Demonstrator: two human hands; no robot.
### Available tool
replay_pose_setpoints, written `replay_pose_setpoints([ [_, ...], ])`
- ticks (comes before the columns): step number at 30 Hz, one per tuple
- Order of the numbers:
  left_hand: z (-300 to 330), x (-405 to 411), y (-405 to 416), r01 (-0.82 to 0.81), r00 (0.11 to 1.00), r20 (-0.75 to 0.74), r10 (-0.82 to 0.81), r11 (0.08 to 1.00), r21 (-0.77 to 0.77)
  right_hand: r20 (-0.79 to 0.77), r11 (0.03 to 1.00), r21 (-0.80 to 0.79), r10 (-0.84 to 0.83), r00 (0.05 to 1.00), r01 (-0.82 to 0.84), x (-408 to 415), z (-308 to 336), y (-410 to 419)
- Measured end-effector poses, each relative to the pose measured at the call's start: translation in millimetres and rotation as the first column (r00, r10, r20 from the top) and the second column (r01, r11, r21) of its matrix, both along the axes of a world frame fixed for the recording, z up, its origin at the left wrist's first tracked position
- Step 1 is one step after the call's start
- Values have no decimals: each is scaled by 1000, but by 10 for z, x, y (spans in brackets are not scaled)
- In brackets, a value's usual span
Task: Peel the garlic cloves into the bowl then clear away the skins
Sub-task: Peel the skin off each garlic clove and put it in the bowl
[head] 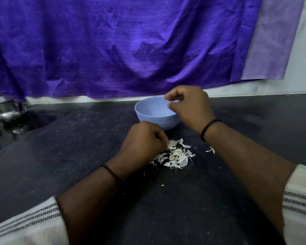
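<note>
Skins [174, 154] lie heaped on the counter [78, 142] just in front of the bowl [148, 112]; the left hand [143, 138] curls its grip at the heap's edge, pinching what seems a skin or clove, too hidden to tell. The right hand [189, 105] hovers over the bowl with fingers loosely curled, holding nothing visible; best to release only over the bowl's middle, and keep the pinch light so flakes stay together.

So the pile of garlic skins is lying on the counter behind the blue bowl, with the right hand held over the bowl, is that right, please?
Not quite. The head view shows the pile of garlic skins on the counter in front of the blue bowl, on the person's side, beside the left hand. The right hand is held over the bowl, as you said.
</note>
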State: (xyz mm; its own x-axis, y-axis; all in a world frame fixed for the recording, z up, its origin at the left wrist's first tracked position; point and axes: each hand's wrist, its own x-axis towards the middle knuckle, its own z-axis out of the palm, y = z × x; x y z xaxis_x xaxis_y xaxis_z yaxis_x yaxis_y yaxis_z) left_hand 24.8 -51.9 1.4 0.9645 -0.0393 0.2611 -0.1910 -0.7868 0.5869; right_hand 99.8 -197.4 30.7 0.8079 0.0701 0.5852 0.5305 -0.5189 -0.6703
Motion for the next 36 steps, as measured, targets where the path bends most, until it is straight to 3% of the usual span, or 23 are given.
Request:
replay_pose_setpoints([
  [5,-3,14,-9,4,999,41,-2,998,-55,17,993,117,-15,1000,13,-109,28,-58],
  [9,9,28,-3,17,1000,-5,-17,1000,-6,-9,993,121,14,1000,-13,-268,-16,-180],
  [14,39,34,34,-7,1000,0,7,1000,-9,-68,999,16,49,996,-48,-515,-169,-389],
  [18,95,25,114,-54,998,44,54,999,-10,-150,977,-175,94,984,-120,-642,-305,-382],
  [25,161,47,244,-130,991,-19,132,988,82,-67,842,-500,196,978,-203,-567,-382,-239],
  [28,151,65,252,-155,987,-29,159,984,89,-42,787,-603,128,991,-128,-576,-322,-273],
  [31,142,77,266,-179,983,-19,180,982,56,17,813,-581,58,998,-37,-591,-265,-358],
  [36,122,82,263,-181,983,-4,182,981,72,16,843,-527,136,991,-107,-653,-325,-231],
])
